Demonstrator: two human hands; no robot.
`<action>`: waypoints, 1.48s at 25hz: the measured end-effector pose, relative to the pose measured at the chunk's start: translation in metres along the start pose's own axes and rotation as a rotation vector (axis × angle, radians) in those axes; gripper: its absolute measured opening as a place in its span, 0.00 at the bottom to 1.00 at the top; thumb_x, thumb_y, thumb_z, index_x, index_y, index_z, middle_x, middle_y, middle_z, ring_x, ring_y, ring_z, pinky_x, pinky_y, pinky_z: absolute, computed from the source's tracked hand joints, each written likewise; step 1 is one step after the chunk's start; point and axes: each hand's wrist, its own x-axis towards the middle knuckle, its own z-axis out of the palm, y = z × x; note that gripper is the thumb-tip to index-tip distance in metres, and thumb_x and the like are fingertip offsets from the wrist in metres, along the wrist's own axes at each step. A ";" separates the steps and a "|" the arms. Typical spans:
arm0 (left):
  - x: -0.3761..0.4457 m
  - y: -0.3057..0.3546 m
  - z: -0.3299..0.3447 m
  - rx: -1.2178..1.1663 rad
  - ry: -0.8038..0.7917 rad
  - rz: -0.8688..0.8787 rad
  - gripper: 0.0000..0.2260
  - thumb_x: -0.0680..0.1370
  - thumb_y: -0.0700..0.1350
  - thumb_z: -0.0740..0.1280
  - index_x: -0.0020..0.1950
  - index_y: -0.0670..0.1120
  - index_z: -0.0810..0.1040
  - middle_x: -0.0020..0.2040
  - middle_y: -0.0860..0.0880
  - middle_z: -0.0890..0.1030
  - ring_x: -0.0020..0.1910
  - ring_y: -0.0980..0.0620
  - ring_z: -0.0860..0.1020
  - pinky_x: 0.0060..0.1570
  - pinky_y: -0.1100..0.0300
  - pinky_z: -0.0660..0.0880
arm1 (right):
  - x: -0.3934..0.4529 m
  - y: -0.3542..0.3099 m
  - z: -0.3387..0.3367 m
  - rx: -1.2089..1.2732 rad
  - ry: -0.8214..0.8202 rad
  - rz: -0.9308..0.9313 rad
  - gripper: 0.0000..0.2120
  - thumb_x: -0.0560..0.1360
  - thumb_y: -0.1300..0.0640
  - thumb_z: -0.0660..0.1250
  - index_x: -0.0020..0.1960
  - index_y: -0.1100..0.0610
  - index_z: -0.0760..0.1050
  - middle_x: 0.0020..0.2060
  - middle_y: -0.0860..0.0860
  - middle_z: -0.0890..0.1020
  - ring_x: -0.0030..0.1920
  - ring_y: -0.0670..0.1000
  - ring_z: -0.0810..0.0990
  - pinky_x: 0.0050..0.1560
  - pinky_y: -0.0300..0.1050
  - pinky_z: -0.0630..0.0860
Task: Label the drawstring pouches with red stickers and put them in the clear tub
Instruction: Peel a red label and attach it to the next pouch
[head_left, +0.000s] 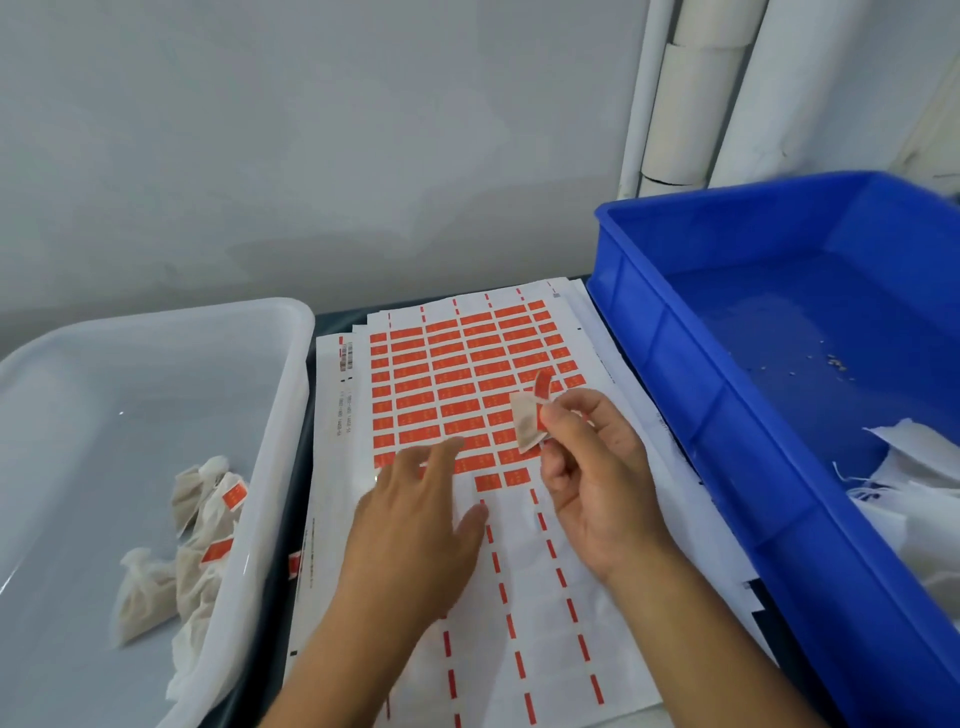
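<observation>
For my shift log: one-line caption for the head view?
Right hand pinches a small beige drawstring pouch with a red sticker over the sticker sheet; left hand open.

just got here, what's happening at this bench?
A person is labelling small pouches. The right hand pinches a pouch with a red sticker curling off it, above the sticker sheet. The left hand hovers open over the sheet. Several labelled pouches lie in the clear tub; more white fabric sits in the blue bin.
</observation>
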 end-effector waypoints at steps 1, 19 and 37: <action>0.007 0.007 -0.001 0.045 -0.045 0.020 0.31 0.76 0.68 0.63 0.76 0.66 0.55 0.78 0.59 0.64 0.75 0.51 0.68 0.69 0.46 0.70 | 0.001 0.000 -0.001 0.005 0.056 -0.052 0.08 0.70 0.47 0.75 0.49 0.46 0.82 0.42 0.55 0.83 0.30 0.47 0.76 0.32 0.34 0.74; 0.041 0.053 0.002 -0.594 0.028 0.121 0.19 0.78 0.57 0.70 0.64 0.71 0.65 0.53 0.67 0.78 0.44 0.62 0.81 0.34 0.75 0.75 | 0.009 0.006 -0.015 -0.057 0.386 -0.334 0.14 0.72 0.45 0.74 0.54 0.45 0.74 0.41 0.51 0.86 0.32 0.48 0.82 0.37 0.38 0.79; -0.004 -0.033 -0.018 -0.413 0.071 -0.039 0.29 0.71 0.73 0.59 0.71 0.73 0.57 0.49 0.68 0.76 0.42 0.60 0.80 0.45 0.60 0.81 | 0.001 0.022 -0.005 -0.423 0.116 -0.265 0.07 0.76 0.45 0.71 0.53 0.42 0.80 0.45 0.47 0.87 0.37 0.48 0.84 0.36 0.36 0.79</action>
